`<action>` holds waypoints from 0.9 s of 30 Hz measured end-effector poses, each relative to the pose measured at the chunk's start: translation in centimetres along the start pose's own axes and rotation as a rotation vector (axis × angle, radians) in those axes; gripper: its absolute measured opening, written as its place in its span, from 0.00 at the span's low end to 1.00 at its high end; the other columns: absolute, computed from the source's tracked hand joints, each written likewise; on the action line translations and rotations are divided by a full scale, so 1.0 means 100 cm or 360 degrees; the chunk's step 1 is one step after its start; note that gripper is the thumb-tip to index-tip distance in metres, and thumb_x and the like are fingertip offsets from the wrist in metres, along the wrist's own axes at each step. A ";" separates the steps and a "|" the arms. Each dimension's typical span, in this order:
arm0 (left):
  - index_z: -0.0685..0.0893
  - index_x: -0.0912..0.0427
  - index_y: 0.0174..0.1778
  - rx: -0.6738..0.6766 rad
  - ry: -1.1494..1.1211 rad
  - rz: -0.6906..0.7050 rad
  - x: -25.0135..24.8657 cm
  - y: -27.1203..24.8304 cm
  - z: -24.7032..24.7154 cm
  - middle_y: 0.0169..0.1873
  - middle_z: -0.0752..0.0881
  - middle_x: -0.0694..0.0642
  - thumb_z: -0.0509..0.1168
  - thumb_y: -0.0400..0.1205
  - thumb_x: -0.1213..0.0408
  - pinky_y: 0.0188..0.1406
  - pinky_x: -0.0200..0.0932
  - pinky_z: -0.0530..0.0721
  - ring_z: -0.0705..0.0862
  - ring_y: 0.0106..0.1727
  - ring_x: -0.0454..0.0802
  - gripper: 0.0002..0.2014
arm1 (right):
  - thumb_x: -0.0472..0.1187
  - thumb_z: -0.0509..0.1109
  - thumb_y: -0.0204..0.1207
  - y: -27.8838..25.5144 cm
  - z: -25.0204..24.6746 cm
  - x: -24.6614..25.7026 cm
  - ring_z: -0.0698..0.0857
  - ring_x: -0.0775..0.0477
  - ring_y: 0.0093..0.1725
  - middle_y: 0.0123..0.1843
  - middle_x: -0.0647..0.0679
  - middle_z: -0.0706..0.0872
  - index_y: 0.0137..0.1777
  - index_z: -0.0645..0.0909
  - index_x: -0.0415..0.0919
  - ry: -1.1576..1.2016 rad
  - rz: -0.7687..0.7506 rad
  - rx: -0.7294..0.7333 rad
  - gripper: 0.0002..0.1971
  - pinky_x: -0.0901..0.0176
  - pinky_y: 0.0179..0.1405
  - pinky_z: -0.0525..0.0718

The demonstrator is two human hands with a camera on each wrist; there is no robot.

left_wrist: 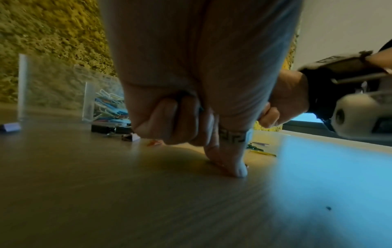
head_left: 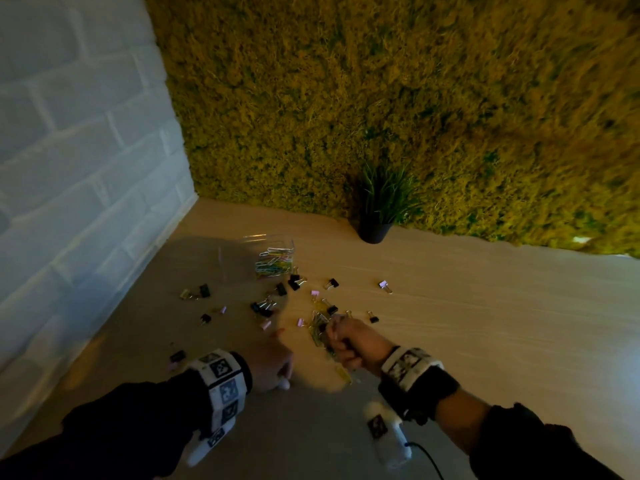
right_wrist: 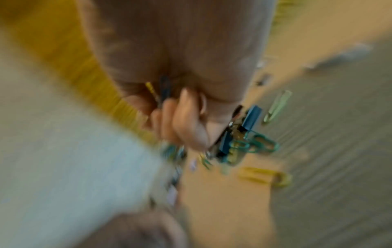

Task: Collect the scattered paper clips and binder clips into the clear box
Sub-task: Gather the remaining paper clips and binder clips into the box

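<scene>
The clear box (head_left: 242,258) stands at the back left of the table with coloured paper clips (head_left: 275,261) inside; it is also in the left wrist view, the box (left_wrist: 53,87) left of my hand. Black and pink binder clips (head_left: 294,282) lie scattered in front of it. My right hand (head_left: 341,341) grips a bunch of paper clips and binder clips (right_wrist: 233,139) just above a pile of paper clips (head_left: 318,323). My left hand (head_left: 273,358) sits low beside it, fingers (left_wrist: 176,120) curled, one ringed finger (left_wrist: 235,167) pressing on the table. Nothing clear shows in that hand.
A black pot with a grass plant (head_left: 375,230) stands at the back against the moss wall (head_left: 415,98). A white brick wall (head_left: 69,168) bounds the table on the left. A yellow paper clip (right_wrist: 267,177) and a pale green one (right_wrist: 275,107) lie near my right hand.
</scene>
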State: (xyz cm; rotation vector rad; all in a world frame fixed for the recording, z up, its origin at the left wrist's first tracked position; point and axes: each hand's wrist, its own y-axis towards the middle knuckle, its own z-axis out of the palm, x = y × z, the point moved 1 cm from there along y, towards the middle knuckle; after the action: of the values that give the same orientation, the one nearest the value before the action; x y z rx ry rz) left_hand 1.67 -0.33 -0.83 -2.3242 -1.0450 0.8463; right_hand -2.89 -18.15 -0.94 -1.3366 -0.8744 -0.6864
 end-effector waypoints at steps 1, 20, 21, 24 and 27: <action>0.79 0.61 0.54 0.0003 -0.0002 -0.0006 -0.002 -0.002 -0.001 0.59 0.82 0.61 0.60 0.83 0.60 0.64 0.45 0.71 0.78 0.61 0.53 0.09 | 0.38 0.56 0.68 -0.005 -0.005 0.004 0.65 0.57 0.16 0.20 0.53 0.69 0.29 0.70 0.44 0.0392 -0.0006 0.0060 0.07 0.75 0.14 0.62; 0.81 0.68 0.39 -0.0196 -0.3309 -0.0071 0.027 -0.007 -0.070 0.27 0.88 0.64 0.50 0.85 0.62 0.23 0.44 0.89 0.89 0.25 0.55 0.18 | 0.51 0.70 0.75 -0.031 0.007 0.011 0.77 0.36 0.68 0.70 0.40 0.75 0.65 0.79 0.38 -0.2290 0.0113 -0.0079 0.23 0.44 0.64 0.78; 0.83 0.69 0.40 -0.0219 -0.3335 -0.0015 0.026 -0.009 -0.079 0.29 0.89 0.67 0.48 0.85 0.63 0.26 0.48 0.89 0.90 0.28 0.58 0.20 | 0.49 0.70 0.76 -0.030 0.007 0.010 0.76 0.36 0.69 0.71 0.40 0.74 0.67 0.76 0.38 -0.2305 0.0118 -0.0070 0.23 0.44 0.65 0.78; 0.88 0.76 0.35 -0.0292 -0.3357 0.0119 0.024 -0.006 -0.105 0.35 0.90 0.71 0.45 0.86 0.65 0.47 0.51 0.88 0.91 0.37 0.65 0.28 | 0.44 0.68 0.78 -0.025 0.006 0.005 0.77 0.36 0.69 0.70 0.38 0.77 0.70 0.74 0.36 -0.2249 0.0061 -0.0035 0.22 0.46 0.67 0.78; 0.80 0.80 0.54 -0.0373 -0.3347 0.0053 0.029 -0.001 -0.124 0.53 0.85 0.73 0.42 0.87 0.66 0.77 0.54 0.65 0.77 0.67 0.67 0.24 | 0.44 0.65 0.78 -0.022 0.004 -0.002 0.80 0.36 0.64 0.67 0.35 0.79 0.70 0.73 0.35 -0.2300 0.0002 -0.0015 0.23 0.45 0.64 0.80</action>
State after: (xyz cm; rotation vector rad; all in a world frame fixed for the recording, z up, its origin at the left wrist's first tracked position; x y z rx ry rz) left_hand 11.69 0.14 7.00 -0.6891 -1.5769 3.3395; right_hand -4.89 -18.07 0.11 -1.7709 -1.9647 0.4432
